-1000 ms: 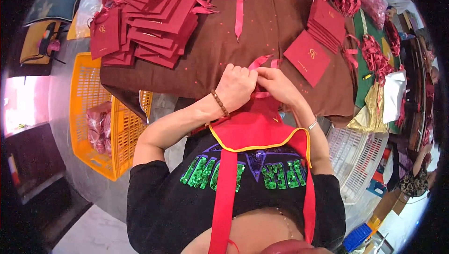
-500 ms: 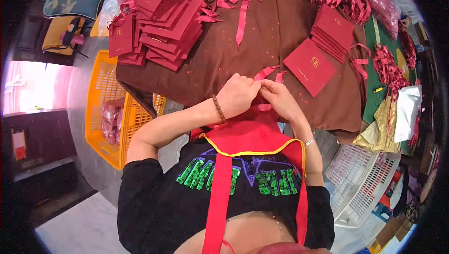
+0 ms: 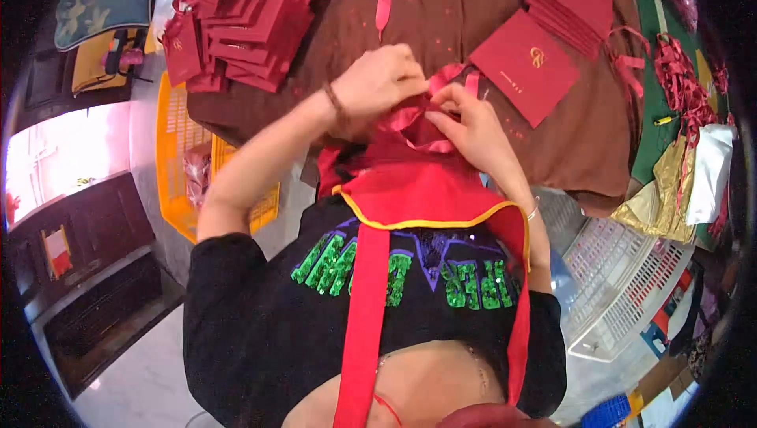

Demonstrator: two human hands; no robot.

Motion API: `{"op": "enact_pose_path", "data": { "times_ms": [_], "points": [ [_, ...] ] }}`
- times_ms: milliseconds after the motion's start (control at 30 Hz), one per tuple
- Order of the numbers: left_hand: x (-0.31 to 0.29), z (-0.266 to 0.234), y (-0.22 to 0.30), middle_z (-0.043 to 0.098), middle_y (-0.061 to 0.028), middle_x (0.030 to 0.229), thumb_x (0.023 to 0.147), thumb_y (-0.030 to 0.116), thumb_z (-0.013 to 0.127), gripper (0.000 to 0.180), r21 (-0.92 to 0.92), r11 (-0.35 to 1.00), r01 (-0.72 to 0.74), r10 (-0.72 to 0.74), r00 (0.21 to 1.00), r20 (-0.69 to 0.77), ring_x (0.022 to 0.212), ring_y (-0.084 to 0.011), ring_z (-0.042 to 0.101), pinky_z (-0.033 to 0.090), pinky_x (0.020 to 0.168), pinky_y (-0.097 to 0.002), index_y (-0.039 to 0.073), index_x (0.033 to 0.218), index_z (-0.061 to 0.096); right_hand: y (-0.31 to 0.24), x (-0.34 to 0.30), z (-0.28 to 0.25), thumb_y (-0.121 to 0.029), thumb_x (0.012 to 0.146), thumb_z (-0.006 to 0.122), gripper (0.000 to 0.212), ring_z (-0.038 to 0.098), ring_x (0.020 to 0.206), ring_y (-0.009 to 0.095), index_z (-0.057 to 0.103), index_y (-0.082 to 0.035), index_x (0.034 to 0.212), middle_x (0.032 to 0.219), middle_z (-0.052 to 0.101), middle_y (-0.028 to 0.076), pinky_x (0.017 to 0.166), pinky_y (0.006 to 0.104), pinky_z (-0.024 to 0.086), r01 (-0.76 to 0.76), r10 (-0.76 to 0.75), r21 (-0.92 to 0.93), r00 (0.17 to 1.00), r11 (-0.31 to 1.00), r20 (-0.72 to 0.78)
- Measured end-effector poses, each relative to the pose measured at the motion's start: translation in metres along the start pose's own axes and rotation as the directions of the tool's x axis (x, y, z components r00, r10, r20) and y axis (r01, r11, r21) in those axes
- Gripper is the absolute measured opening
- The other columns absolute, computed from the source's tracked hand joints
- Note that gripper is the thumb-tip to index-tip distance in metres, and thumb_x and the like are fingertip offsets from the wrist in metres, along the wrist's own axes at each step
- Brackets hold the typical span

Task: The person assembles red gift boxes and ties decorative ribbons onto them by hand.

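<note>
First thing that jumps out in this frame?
Both hands meet mid-frame: the left hand and right hand pinch a red satin ribbon over the brown cloth table. A fanned stack of dark red folded bags fills the upper left, another stack of red bags the upper right. A yellow crate stands at left.

A shiny red ribbon (image 3: 426, 112) loops, crumpled, at the table's near edge.
</note>
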State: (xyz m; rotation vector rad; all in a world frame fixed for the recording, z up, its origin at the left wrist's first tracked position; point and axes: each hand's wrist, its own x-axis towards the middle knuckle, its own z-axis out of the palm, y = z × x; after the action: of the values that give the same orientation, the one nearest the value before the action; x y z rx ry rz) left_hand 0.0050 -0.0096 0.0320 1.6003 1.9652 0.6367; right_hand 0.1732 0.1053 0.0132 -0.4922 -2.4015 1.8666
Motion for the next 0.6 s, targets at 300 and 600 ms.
{"op": "enact_pose_path", "data": {
  "times_ms": [300, 600],
  "points": [
    [0.05, 0.002, -0.03, 0.059, -0.0067, 0.08, 0.069, 0.018, 0.056, 0.026, -0.414, 0.91, -0.006, 0.3, 0.699, 0.649, 0.069, -0.0162, 0.05, 0.04, 0.06, -0.0298, -0.001, 0.085, 0.062, -0.017, -0.008, 0.011, -0.007, 0.081, 0.061, 0.017, 0.065, 0.08, 0.022, 0.055, 0.0, 0.096, 0.084, 0.064, 0.016, 0.068, 0.0305, 0.049, 0.13, -0.137, -0.17, 0.99, 0.977, -0.027],
    [0.042, -0.005, -0.033, 0.06, -0.0119, 0.097, 0.076, 0.016, 0.059, 0.02, -0.292, 0.922, 0.256, -0.111, 0.894, 0.434, 0.095, -0.0167, 0.053, 0.042, 0.083, -0.0295, -0.004, 0.08, 0.062, -0.021, 0.0, 0.015, -0.007, 0.081, 0.061, 0.015, 0.064, 0.074, 0.022, 0.056, 0.001, 0.093, 0.081, 0.064, 0.014, 0.065, 0.0301, 0.049, 0.05, -0.046, -0.057, 0.996, 0.997, 0.07]
  ]
}}
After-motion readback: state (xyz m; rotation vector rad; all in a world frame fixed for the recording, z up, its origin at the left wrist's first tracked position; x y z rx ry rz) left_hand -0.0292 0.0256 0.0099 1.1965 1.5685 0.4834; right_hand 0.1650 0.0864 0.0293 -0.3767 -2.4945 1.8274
